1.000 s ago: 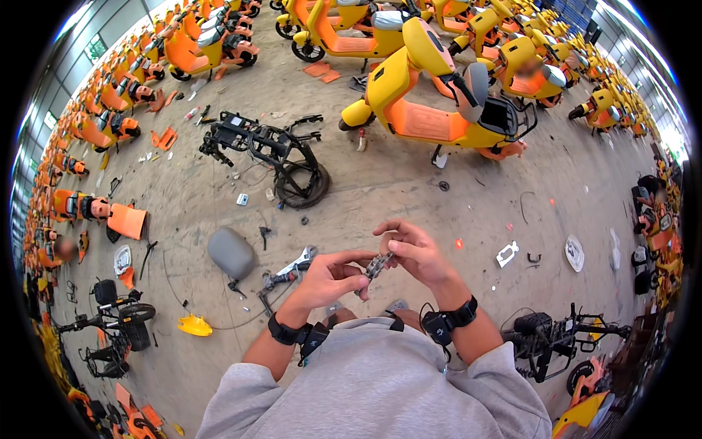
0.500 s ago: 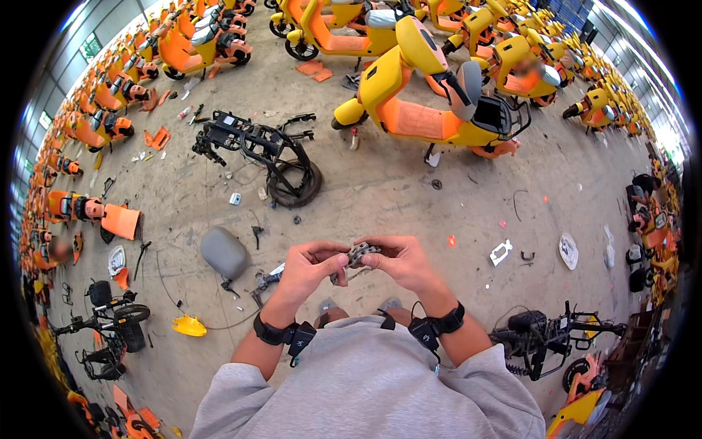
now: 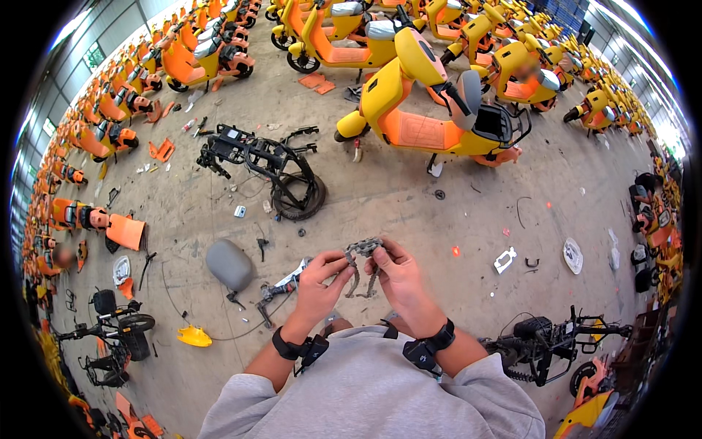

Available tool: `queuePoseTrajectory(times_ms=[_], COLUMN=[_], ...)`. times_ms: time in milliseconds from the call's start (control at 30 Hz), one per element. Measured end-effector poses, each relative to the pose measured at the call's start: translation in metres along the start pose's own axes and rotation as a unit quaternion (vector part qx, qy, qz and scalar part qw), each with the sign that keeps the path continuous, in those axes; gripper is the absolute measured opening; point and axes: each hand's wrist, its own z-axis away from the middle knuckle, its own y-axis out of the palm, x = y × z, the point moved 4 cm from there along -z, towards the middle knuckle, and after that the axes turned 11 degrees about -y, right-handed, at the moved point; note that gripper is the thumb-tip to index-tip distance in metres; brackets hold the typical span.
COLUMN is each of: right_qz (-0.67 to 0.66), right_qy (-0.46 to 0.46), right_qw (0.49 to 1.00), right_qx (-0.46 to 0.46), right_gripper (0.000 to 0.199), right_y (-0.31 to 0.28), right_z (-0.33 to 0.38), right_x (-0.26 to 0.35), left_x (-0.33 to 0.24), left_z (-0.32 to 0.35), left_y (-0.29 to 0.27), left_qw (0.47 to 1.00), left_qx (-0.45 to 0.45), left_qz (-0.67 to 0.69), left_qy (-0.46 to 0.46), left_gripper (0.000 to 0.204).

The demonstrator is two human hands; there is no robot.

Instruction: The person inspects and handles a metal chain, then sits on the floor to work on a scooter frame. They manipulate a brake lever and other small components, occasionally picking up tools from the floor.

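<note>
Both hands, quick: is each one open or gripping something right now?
Left hand: closed, pinching one side of a grey chain-like loop.
Right hand: closed, pinching the same loop's other side.

chain [image 3: 365,246]: partly behind fingers [image 3: 330,257] | shirt [image 3: 369,388]: cut by lower edge

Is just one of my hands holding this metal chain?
No, the left hand and the right hand both grip the metal chain, which sags between them.
</note>
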Motion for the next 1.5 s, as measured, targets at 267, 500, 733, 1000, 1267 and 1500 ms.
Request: queuePoseTrajectory(times_ms=[267,500,733,1000,1267,1500], right_qz=[0.142,0.148,0.166,0.249,0.354,0.301], right_qy=[-0.029,-0.039,-0.029,-0.043,-0.054,-0.063], right_qw=[0.989,0.986,0.984,0.962,0.915,0.936], right_qx=[0.004,0.068,0.051,0.107,0.184,0.171], right_gripper=[0.031,0.029,0.029,0.031,0.032,0.030], right_y=[0.017,0.012,0.004,0.005,0.005,-0.001], right_z=[0.006,0.006,0.004,0.003,0.013,0.014], right_x=[0.000,-0.004,-0.003,0.010,0.019,0.014], left_x=[0.013,0.009,0.000,-0.004,-0.007,0.001], left_z=[-0.003,-0.001,-0.004,-0.004,-0.009,-0.008], left_y=[0.007,0.010,0.009,0.004,0.000,0.007], left_qw=[0.985,0.956,0.938,0.957,0.919,0.859], left_qx=[0.021,0.029,0.074,0.080,0.075,0.114], left_qz=[0.140,0.247,0.296,0.246,0.355,0.456], left_qy=[-0.102,-0.159,-0.163,-0.129,-0.154,-0.204], left_gripper=[0.016,0.027,0.032,0.027,0.021,0.023])
